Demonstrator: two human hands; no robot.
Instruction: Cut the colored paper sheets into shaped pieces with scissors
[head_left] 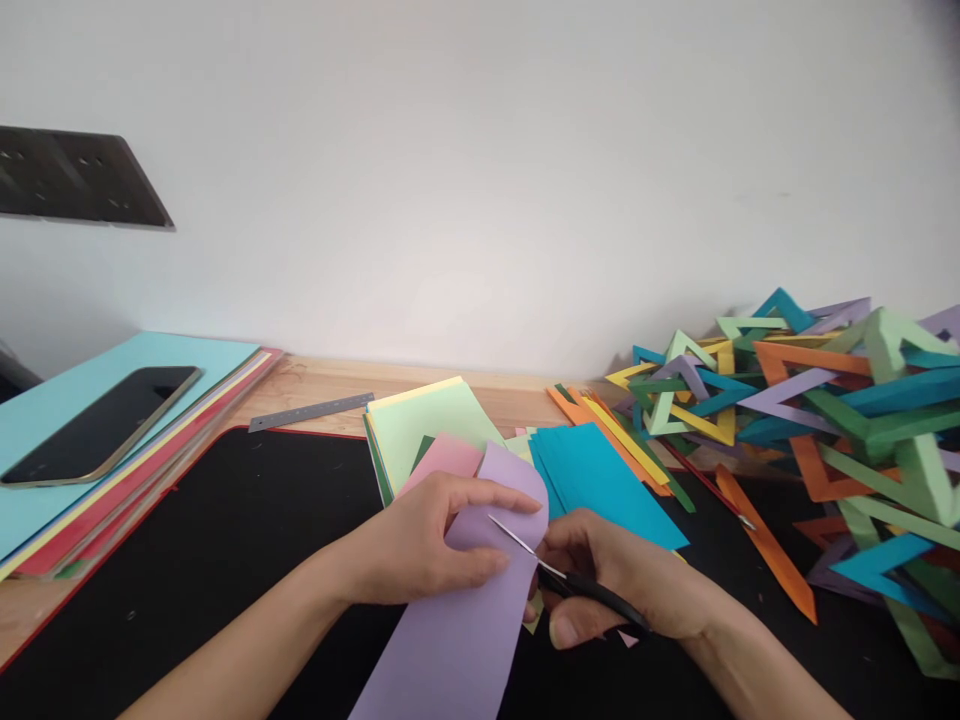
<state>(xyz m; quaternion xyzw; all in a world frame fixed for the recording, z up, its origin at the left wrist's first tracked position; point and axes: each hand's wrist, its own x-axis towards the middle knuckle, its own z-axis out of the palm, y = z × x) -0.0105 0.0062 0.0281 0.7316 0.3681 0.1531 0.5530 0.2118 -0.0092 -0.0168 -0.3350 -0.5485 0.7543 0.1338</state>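
A long piece of purple paper (457, 650) curves upward in front of me, its far end bent over. My left hand (431, 535) is closed on it, thumb and fingers pinching the paper's middle. In my right hand (600, 570) is a pair of black-handled scissors (551, 575). One silvery blade lies across the face of the purple paper between my left thumb and index finger; the other blade is hidden. Just beyond are pink paper (450, 455), pale green sheets (442, 410) and blue sheets (600, 470).
A phone (101, 420) rests on stacked coloured paper (187, 350) at left. A metal ruler (311, 412) lies near the wall. Folded paper star shapes (810, 400) pile up at right, beside coloured strips (615, 430) and an orange strip (769, 545). The black mat (285, 500) has a red edge.
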